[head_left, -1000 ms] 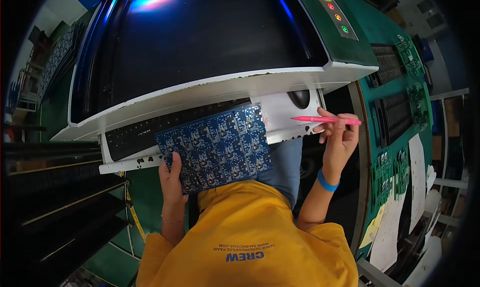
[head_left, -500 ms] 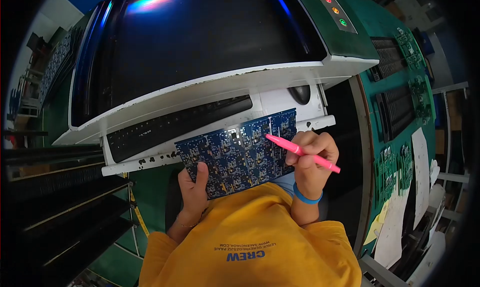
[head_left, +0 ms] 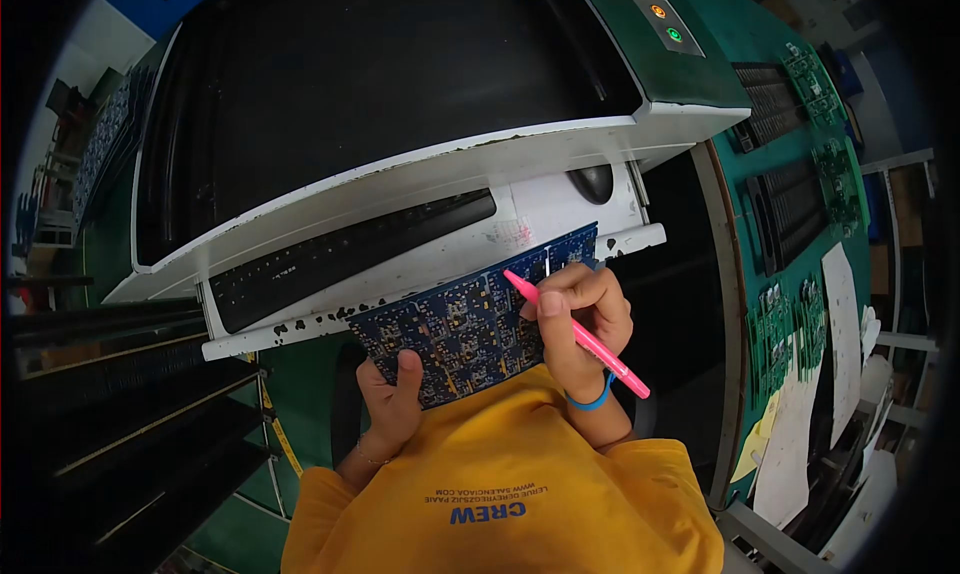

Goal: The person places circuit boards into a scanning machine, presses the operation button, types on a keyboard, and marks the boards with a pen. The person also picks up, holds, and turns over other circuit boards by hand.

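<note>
A blue circuit board panel (head_left: 450, 324), covered in small components, is held tilted above my lap. My left hand (head_left: 395, 399) grips its lower left corner, with the thumb on the face and the other fingers mostly hidden behind. My right hand (head_left: 580, 324) is closed around a pink pen (head_left: 605, 356) over the right part of the board. The pen's tip end points up and left at the board's upper part; whether it touches the surface I cannot tell.
Beyond the board, a black keyboard (head_left: 350, 259) and a mouse (head_left: 591, 184) rest on a white pull-out tray (head_left: 638, 238) under a large machine (head_left: 400, 164). Green boards (head_left: 775, 339) and papers (head_left: 790, 444) lie on the right bench. Black racks (head_left: 150, 424) stand at left.
My right hand has come left and down with the pen, from beside the board to over it. The board has shifted right and is tilted more steeply.
</note>
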Demonstrator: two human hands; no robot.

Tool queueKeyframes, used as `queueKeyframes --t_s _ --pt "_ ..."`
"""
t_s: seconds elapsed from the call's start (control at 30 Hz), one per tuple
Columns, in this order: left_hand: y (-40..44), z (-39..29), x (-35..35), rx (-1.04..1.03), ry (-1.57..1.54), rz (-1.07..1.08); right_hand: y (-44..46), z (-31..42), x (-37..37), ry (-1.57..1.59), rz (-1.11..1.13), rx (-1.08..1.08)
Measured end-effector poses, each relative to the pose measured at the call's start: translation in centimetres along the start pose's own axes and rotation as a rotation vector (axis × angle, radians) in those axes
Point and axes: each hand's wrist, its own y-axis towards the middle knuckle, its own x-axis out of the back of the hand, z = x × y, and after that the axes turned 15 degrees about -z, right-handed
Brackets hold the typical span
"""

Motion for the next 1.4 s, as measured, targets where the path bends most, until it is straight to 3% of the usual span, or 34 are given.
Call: queueKeyframes --t_s 0.2,0.27,0.3,0.37,0.47,0.57,0.63,0.67,0.8,0.87,0.97,1.03,1.1,1.17,1.27,1.3,1.33,1.4 --pt "0.1 -0.6 0.0 0.003 -0.015 -0.048 -0.4 -0.6 0.0 -0.066 -0.031 0.043" --pt "0.4 -0.7 0.0 -0.001 -0.015 -0.061 0.1 0.7 0.6 0.341 -0.023 -0.187" --pt "0.7 -1.0 0.1 0.025 -0.055 -0.076 0.4 0.7 1.5 0.353 0.038 -0.124" --pt "1.1 -1.5 0.6 0.053 -0.095 -0.088 1.1 0.3 2.3 0.284 -0.020 0.025" --pt "0.8 -1.5 0.4 0.091 -0.164 -0.058 2.7 -1.3 4.3 -0.126 -0.053 0.162" --pt "1.0 -1.1 2.2 0.163 -0.259 0.023 1.6 -1.7 4.4 -0.160 0.136 -0.156" --pt "1.1 0.4 4.2 0.258 -0.536 0.255 0.8 -2.0 3.2 0.010 -0.045 -0.345" --pt "1.2 0.7 4.3 0.262 -0.536 0.258 0.6 -2.3 2.6 0.081 -0.139 -0.421" --pt "1.6 1.5 3.2 0.140 -0.225 0.123 0.3 -3.8 1.9 0.100 -0.234 -0.401" --pt "1.6 1.6 2.8 0.078 -0.073 0.049 1.2 -4.5 2.3 0.114 -0.108 -0.440" --pt "2.1 -0.2 3.6 0.074 -0.248 0.025 3.4 -5.7 3.0 0.138 -0.013 -0.551" --pt "2.3 -0.7 5.0 0.025 -0.285 0.010 4.1 -8.4 3.7 -0.502 0.125 -0.109" --pt "2.7 -0.9 6.7 -0.074 -0.391 -0.056 5.3 -9.2 3.7 -0.626 0.209 -0.045" --pt "3.3 -1.5 8.5 -0.112 -0.404 -0.121 6.3 -9.7 3.7 -0.699 0.504 0.340" --pt "4.0 -2.8 10.9 -0.185 -0.546 -0.146 6.2 -10.1 3.6 -0.726 0.491 0.436" --pt "4.4 -3.8 11.5 -0.231 -0.575 -0.128 6.4 -9.7 3.9 -0.722 0.505 0.379" --pt "5.1 -4.9 12.1 -0.247 -0.702 0.053 6.1 -10.0 4.3 -0.732 0.435 0.397" --pt "6.2 -6.5 13.8 -0.326 -0.724 -0.032 5.0 -10.3 4.9 -0.740 0.337 0.396"
